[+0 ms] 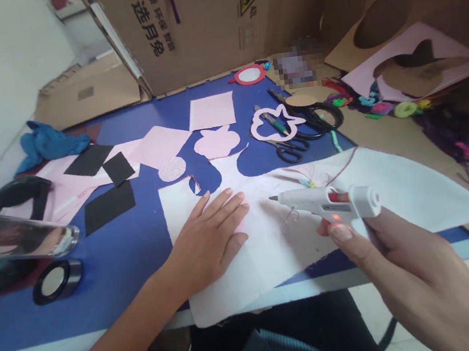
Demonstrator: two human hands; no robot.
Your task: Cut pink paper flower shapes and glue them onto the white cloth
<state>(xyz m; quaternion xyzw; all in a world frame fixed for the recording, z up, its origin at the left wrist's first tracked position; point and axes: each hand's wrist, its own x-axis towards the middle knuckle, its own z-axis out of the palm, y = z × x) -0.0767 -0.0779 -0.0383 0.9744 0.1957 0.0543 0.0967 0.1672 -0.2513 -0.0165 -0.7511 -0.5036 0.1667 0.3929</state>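
Observation:
My left hand (214, 235) lies flat with fingers stretched out, pressing on a white cloth (228, 297) with cut-out curves and reddish stitched edges. Between its thumb and forefinger a bit of pink shows; the rest of that piece is hidden. A white hot glue gun (319, 200) with a lit orange light is gripped in my right hand (383, 254), its dark nozzle pointing left, over the cloth and apart from my left fingers. Just behind the gun, thin strands with a small yellow and blue piece (310, 184) lie on the cloth.
Pink sheets (165, 144) and black squares (118, 169) spread over the blue table (117, 266). Scissors (289, 148) and a pink flower-like frame (260, 129) sit behind the cloth. At left are a clear glass (18, 235) and a tape roll (58, 281). A large cardboard box (207, 35) stands behind.

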